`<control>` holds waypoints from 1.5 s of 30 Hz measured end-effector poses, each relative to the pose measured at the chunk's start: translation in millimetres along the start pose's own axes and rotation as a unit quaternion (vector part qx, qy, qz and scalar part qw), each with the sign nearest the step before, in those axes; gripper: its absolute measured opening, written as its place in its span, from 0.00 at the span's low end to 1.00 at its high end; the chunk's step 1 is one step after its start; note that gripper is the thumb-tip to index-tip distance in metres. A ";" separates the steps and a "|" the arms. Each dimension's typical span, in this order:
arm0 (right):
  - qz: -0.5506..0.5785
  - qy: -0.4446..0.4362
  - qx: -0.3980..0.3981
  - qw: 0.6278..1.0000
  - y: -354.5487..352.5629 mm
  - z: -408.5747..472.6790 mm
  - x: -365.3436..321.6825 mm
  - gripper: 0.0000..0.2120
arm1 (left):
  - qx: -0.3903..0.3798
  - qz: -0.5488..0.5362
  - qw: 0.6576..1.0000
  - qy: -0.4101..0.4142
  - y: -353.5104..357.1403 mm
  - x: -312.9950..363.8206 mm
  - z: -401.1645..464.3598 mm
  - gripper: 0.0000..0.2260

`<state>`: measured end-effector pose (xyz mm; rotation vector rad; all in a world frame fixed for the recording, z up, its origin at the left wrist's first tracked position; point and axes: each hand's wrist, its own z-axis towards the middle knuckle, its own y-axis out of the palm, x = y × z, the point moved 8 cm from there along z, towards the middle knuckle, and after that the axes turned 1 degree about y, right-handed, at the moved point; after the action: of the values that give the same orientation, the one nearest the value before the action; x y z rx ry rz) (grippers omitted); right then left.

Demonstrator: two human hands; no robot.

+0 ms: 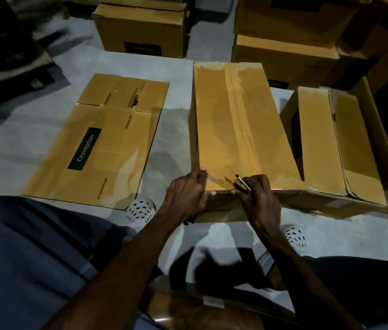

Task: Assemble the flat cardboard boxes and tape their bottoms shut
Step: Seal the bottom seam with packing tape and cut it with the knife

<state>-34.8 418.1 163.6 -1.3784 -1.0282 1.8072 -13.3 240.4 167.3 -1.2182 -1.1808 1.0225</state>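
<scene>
An assembled cardboard box (214,120) stands on the floor in front of me, bottom side up, with a strip of clear tape (239,108) running along its centre seam. My left hand (187,194) grips the box's near left corner, fingers curled over the edge. My right hand (258,198) rests on the near edge at the tape's end and holds a thin dark tool with a metal tip (243,183). A flat folded box (102,141) printed "Crompton" lies on the floor to the left.
Another box (326,144) lies on its side just right of the taped one. More assembled boxes (142,27) stand at the back and back right. My knees and white perforated shoes (140,208) are close to the box. A tape roll (202,313) sits by my lap.
</scene>
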 end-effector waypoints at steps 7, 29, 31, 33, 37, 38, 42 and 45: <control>0.034 -0.061 -0.061 0.996 10.8 7.1 -20.5 0.20 | 0.020 -0.063 0.998 -0.015 4.8 -10.6 -0.1 0.33; 0.091 0.014 -0.074 0.993 24.0 9.2 -22.5 0.18 | -0.071 -0.101 0.989 -0.086 18.9 -65.6 -6.1 0.52; 0.092 0.022 -0.081 0.992 25.2 10.4 -21.4 0.19 | -0.065 -0.099 0.990 -0.077 18.9 -67.2 -10.5 0.42; 0.095 0.024 -0.083 0.992 25.5 11.0 -21.3 0.19 | -0.059 -0.134 0.987 -0.074 18.8 -74.4 -16.4 0.32; 0.100 0.040 -0.085 0.991 24.5 11.3 -21.2 0.18 | -0.081 -0.123 0.985 -0.085 17.6 -83.7 -16.6 0.34; 0.100 0.045 -0.087 0.990 24.0 11.2 -20.8 0.18 | -0.084 -0.111 0.987 -0.084 17.4 -81.9 -14.5 0.35; 0.094 0.050 -0.099 0.989 21.5 13.7 -22.5 0.19 | -0.054 -0.057 0.993 -0.083 11.9 -76.9 -12.0 0.33; 0.089 0.057 -0.106 0.989 20.9 15.5 -24.5 0.20 | -0.062 -0.113 0.990 -0.050 4.5 -76.6 -16.3 0.25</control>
<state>-44.2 384.0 159.2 -1.7308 -1.0893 1.7596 -7.0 163.1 155.3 -1.1084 -1.4437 0.8579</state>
